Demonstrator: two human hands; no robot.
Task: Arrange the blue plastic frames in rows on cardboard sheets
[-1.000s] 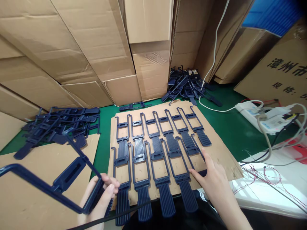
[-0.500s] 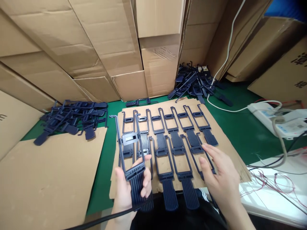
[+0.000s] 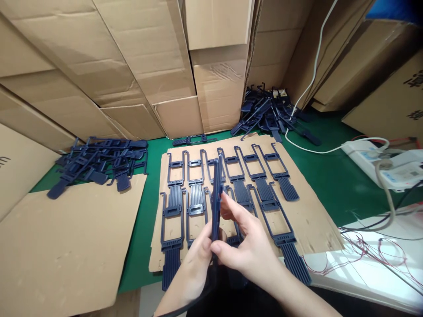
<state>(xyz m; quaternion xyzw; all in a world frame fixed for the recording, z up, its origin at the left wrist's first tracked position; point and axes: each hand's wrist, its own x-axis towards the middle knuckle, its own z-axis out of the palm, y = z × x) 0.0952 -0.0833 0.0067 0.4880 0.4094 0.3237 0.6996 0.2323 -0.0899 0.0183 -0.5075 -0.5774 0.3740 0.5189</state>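
Note:
A dark blue plastic bracket (image 3: 216, 198) stands upright and edge-on in front of me, its two frame arms lined up in view. Wrapped around its lower part is my left hand (image 3: 198, 259), with the fingers mostly hidden behind the piece. From the other side my right hand (image 3: 247, 240) closes on it, thumb low on the near edge and fingers at mid-height. Beneath lie rows of similar brackets (image 3: 172, 233) with ribbed tabs and slotted crosspieces, on a cardboard sheet (image 3: 317, 220). My hands hide several of them.
Tangled brackets form a left pile (image 3: 102, 160) and a right pile (image 3: 264, 112). A single bracket (image 3: 194, 140) lies behind the sheet. Cardboard boxes (image 3: 142, 57) wall the back. A white cable (image 3: 315, 66) runs near a power strip (image 3: 380, 165); thin red wires (image 3: 360, 251) lie at right.
The bracket has moved right and turned from face-on to edge-on. My right hand has left the laid-out brackets on the right and closed on the held one.

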